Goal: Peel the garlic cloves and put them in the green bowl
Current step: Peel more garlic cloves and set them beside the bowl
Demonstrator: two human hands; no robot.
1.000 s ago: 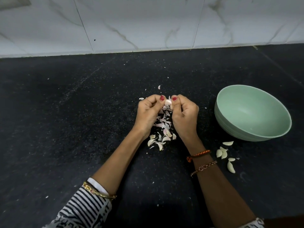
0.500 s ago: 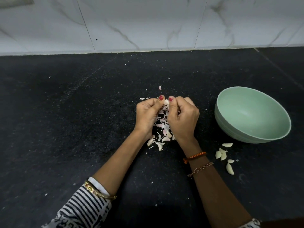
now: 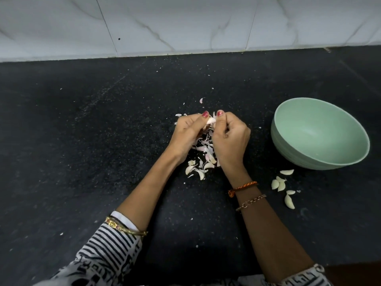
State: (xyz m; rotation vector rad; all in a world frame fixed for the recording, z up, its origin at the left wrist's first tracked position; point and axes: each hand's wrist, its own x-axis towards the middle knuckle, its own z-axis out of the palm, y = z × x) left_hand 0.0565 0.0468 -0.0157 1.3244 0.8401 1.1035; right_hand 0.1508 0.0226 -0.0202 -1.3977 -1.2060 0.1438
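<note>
A garlic clove [image 3: 211, 120] sits pinched between both thumbs above a heap of papery skins [image 3: 203, 155] on the black tabletop [image 3: 82, 162]. The left hand [image 3: 190, 135] and right hand [image 3: 229, 139] both have their fingers curled around it. To the right stands the green bowl [image 3: 348, 159], with loose cloves [image 3: 283, 187] lying just beside its near edge.

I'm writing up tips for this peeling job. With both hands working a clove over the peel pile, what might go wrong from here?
1. The garlic clove, pinched between the left hand and right hand, may slip into the peel pile beneath and get lost among the skins.
2. The green bowl looks empty while loose cloves lie on the counter beside it; they may be forgotten there.
</note>
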